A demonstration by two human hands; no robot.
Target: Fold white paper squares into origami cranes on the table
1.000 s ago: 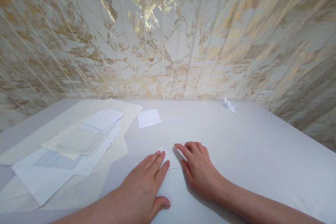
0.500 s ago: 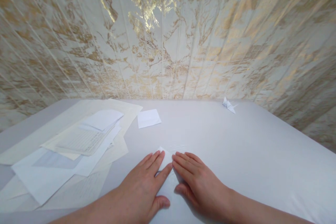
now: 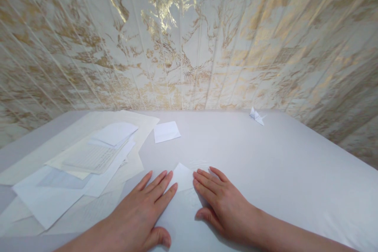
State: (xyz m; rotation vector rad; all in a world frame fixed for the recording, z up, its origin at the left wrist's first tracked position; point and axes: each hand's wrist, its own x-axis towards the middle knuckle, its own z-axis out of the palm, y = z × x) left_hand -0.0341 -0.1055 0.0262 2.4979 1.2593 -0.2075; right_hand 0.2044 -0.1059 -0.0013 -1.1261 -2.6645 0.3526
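A small folded piece of white paper (image 3: 183, 177) lies flat on the table between my hands, one corner pointing toward the wall. My left hand (image 3: 150, 204) is spread flat, its fingertips at the paper's left edge. On the other side, my right hand (image 3: 220, 204) rests with fingers stretched out and close together, the tips touching the paper's right edge. Neither hand grips anything. Part of the paper's right side may be hidden under the right fingertips; I cannot tell how much.
Several loose sheets of paper (image 3: 65, 204), some with writing, overlap on the left. A white paper square (image 3: 167, 131) lies beyond my hands. Near the back right stands a folded paper crane (image 3: 256, 116). A gold-patterned wall (image 3: 183, 47) borders the white table (image 3: 280, 173).
My left hand has slid left and down off the paper, its fingers spreading and uncovering more of it. My right hand has stayed nearly in place.
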